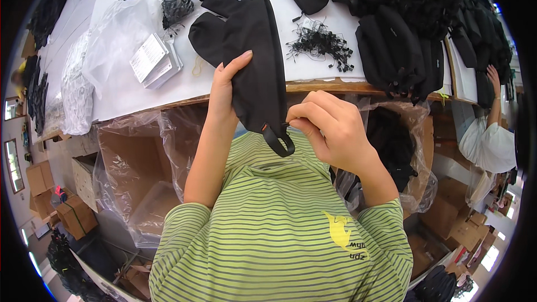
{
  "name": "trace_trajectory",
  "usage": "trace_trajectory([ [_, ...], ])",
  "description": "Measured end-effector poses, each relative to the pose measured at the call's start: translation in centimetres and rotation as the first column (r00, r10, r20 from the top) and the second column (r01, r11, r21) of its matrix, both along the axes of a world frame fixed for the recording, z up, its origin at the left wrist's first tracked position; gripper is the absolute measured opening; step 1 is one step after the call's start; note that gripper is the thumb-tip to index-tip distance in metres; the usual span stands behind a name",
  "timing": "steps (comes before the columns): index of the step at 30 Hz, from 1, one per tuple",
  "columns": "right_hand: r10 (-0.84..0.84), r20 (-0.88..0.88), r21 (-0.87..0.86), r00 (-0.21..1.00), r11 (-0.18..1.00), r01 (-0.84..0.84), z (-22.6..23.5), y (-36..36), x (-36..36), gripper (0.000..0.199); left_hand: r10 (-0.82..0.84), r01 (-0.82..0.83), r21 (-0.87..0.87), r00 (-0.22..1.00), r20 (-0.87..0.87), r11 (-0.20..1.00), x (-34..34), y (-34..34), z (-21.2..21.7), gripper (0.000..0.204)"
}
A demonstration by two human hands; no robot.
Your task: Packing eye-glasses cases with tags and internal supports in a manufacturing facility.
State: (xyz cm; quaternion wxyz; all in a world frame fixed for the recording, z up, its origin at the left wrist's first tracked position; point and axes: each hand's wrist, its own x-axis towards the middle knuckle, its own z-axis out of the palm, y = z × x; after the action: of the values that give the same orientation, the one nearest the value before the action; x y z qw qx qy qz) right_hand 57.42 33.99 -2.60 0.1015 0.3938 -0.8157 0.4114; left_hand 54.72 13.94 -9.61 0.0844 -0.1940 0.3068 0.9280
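Left hand (226, 86): palm and most fingers concealed behind the black pouch (254, 61) it grips. Right hand (330, 128): fingertips curled inward at the pouch's lower end, so the pinched part cannot be made out. Cardboard box (137, 162): interior veiled by its clear plastic liner. Pile of black bags (414, 28): cut off by the dark fisheye rim at upper right. Tag cords (321, 45): too small to distinguish singly.

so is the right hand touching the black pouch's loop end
Touching. The head view shows the right hand with its fingertips pinched against the black pouch just above its strap loop; the left hand grips the pouch's side.
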Motion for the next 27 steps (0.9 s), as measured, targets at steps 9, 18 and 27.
trace_trajectory([
  [9,-0.21,-0.172,0.179,0.962,0.954,0.24,0.4,-0.7,1.4,0.043,0.101,-0.099,-0.038,0.992,0.077,0.994,0.5,0.9,0.3,0.034],
  [18,-0.181,0.258,-0.254,0.949,0.935,0.247,-0.9,1.0,-1.2,0.05,-0.051,-0.05,-0.46,0.978,-0.204,0.887,2.8,-1.2,0.3,0.049],
  [27,0.088,0.676,-0.53,0.732,0.748,0.399,-2.9,2.1,-1.2,0.024,-0.382,-0.1,-0.796,0.837,-0.392,0.597,3.1,-2.8,2.2,0.027],
])
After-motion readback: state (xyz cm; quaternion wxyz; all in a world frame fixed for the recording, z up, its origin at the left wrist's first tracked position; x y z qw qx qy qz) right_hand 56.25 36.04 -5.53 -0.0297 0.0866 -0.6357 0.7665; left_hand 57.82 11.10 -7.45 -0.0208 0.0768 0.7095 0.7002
